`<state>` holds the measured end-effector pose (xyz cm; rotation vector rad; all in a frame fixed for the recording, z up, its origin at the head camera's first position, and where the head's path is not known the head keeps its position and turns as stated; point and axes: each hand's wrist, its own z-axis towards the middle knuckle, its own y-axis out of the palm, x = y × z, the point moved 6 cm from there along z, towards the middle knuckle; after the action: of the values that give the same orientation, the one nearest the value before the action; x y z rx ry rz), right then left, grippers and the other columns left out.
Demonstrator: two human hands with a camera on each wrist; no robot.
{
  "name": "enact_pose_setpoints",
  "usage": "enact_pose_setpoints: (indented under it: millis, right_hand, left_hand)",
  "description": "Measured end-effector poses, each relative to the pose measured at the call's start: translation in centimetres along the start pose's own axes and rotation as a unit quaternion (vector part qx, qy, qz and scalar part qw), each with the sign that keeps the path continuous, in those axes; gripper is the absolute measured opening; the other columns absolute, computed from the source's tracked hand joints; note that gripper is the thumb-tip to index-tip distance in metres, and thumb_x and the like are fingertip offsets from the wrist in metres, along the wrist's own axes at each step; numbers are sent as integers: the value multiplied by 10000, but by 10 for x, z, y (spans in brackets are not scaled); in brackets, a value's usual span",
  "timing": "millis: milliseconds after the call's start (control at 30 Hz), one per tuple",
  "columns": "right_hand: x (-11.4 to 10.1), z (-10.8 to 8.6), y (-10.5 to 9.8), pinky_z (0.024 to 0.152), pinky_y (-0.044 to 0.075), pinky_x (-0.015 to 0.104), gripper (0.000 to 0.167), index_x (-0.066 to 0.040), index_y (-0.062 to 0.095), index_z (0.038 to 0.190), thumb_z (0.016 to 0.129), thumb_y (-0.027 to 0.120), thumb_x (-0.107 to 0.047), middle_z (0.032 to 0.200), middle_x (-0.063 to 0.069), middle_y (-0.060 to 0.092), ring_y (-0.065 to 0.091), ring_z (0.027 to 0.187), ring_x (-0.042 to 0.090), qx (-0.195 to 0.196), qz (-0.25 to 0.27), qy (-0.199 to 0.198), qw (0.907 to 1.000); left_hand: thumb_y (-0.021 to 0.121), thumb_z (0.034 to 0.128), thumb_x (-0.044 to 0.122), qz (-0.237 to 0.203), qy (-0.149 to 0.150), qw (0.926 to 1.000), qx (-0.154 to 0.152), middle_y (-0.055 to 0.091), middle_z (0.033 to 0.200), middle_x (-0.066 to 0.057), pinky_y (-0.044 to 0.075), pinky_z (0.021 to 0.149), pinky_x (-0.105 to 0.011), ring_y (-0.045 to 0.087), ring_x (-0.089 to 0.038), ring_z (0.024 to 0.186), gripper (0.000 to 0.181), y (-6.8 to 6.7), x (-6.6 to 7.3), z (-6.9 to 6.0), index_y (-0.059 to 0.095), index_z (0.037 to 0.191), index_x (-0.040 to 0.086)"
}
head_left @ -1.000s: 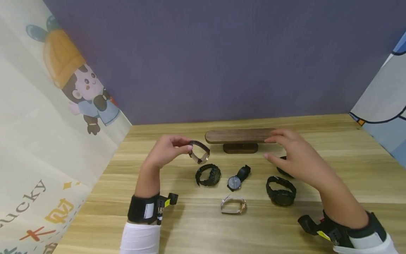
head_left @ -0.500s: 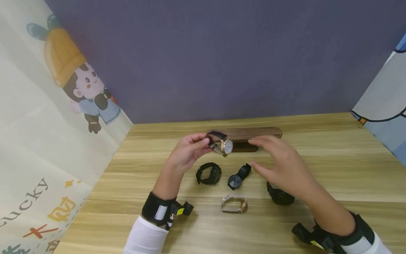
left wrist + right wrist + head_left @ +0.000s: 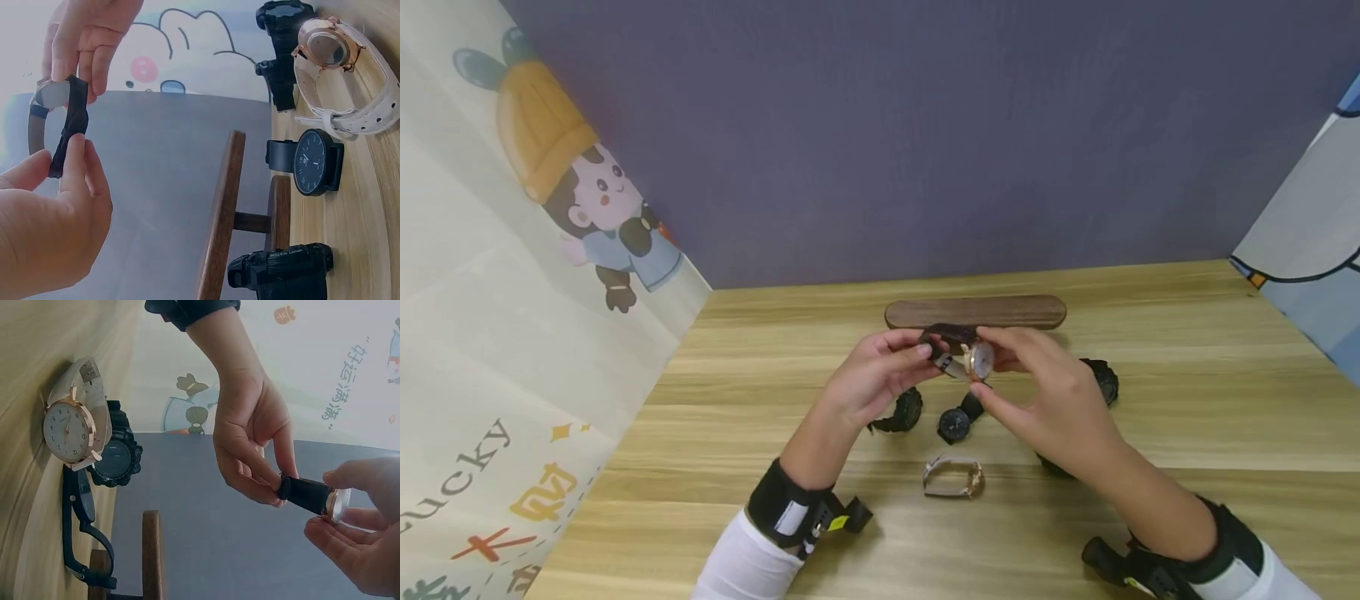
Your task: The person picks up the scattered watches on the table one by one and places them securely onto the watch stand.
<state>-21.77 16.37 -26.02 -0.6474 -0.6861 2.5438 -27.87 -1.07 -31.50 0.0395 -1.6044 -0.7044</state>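
Observation:
A wristwatch with a dark strap, a rose-gold case and a pale dial (image 3: pixel 982 362) is held up between both hands, above the table and in front of the wooden stand (image 3: pixel 975 311). My left hand (image 3: pixel 874 377) pinches its strap (image 3: pixel 306 493) near the buckle end. Thumb and fingers of my right hand (image 3: pixel 1055 390) grip the case from the other side. Below the hands lie a black sports watch (image 3: pixel 907 409) and a black-dial watch (image 3: pixel 954 425). Nearer the front is a white-strap watch with a rose-gold case (image 3: pixel 974 481).
To the right, partly behind my right hand, lies another black watch (image 3: pixel 1103 381). One more dark watch (image 3: pixel 1051 466) is mostly hidden under that hand. A grey-blue panel (image 3: pixel 970 142) rises behind the wooden table (image 3: pixel 760 400), and a printed curtain (image 3: pixel 490 333) hangs at the left.
My left hand has carried the dark-strap watch rightward to the front of the stand. My right hand has moved left from the stand's right end and now grips the watch case.

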Motion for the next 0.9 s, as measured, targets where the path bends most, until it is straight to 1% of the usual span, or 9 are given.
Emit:
enact_pose_setpoints:
  millis: [167, 267, 367, 533, 600, 633, 700, 833, 900]
  right_hand:
    - [2, 1, -7, 771, 516, 137, 616, 0, 628, 1226, 647, 837, 41, 1099, 119, 660, 657, 839, 186, 155, 104, -56, 9998]
    - [2, 2, -12, 810, 495, 131, 591, -13, 650, 1203, 639, 812, 58, 1134, 124, 661, 655, 888, 207, 151, -4, -190, 9997]
    - [2, 3, -13, 874, 458, 133, 556, -35, 677, 1178, 645, 791, 73, 1155, 103, 668, 642, 975, 228, -18, -93, -289, 9995]
    - [4, 3, -9, 857, 497, 290, 509, -70, 700, 1155, 678, 773, 91, 1156, 39, 676, 618, 1039, 211, -577, -12, -314, 9978]
    - [3, 3, -7, 836, 508, 372, 512, -71, 697, 1156, 679, 766, 99, 1156, 31, 677, 618, 1040, 214, -748, 39, -411, 9963]
    - [3, 3, -6, 831, 510, 398, 517, -71, 694, 1157, 676, 762, 106, 1156, 28, 677, 618, 1040, 217, -806, 60, -464, 9956]
    - [2, 3, -6, 831, 509, 417, 528, -63, 690, 1157, 666, 749, 122, 1158, 30, 678, 619, 1042, 228, -868, 110, -591, 9944]
    - [0, 3, -7, 835, 498, 354, 538, -55, 684, 1168, 665, 732, 127, 1177, 37, 672, 616, 1053, 232, -868, 100, -753, 9933]
    - [0, 3, -9, 877, 481, 288, 547, -48, 673, 1192, 673, 730, 115, 1213, 52, 654, 606, 1085, 241, -852, 70, -769, 9934]
  left_hand:
    - [535, 911, -143, 1031, 253, 9943, -121, 682, 1056, -98, 526, 942, -384, 666, -182, 959, 251, 2, 2, -1, 644, 1119, -52]
    - [648, 887, -59, 2362, 684, 9691, -205, 647, 1187, -119, 507, 970, -363, 631, -200, 1078, 384, 4, 9, -5, 575, 1263, -72]
    - [721, 872, 40, 3716, 1377, 9173, -379, 612, 1273, -108, 463, 1021, -335, 582, -205, 1177, 442, 11, 18, -11, 591, 1291, -14]
    - [761, 863, 145, 5293, 2401, 8112, -645, 656, 1201, -53, 497, 958, -284, 600, -134, 1108, 398, 26, 26, -21, 660, 1236, 46]
    - [768, 857, 155, 5557, 2608, 7862, -721, 682, 1146, -46, 526, 884, -257, 616, -109, 1046, 359, 31, 26, -23, 690, 1190, 49]
    - [771, 854, 150, 5579, 2653, 7826, -770, 693, 1110, -47, 537, 848, -244, 626, -102, 1007, 333, 32, 25, -24, 704, 1163, 47]
    - [775, 846, 121, 5480, 2663, 7884, -848, 705, 1048, -62, 554, 783, -223, 645, -107, 937, 277, 34, 24, -25, 726, 1103, 29]
    - [786, 820, 55, 5058, 2505, 8204, -911, 705, 975, -95, 576, 706, -217, 666, -136, 855, 225, 35, 21, -26, 737, 1029, -15]
    - [797, 806, 46, 4964, 2487, 8271, -875, 706, 966, -101, 580, 698, -221, 667, -138, 857, 222, 36, 21, -26, 739, 1008, -21]
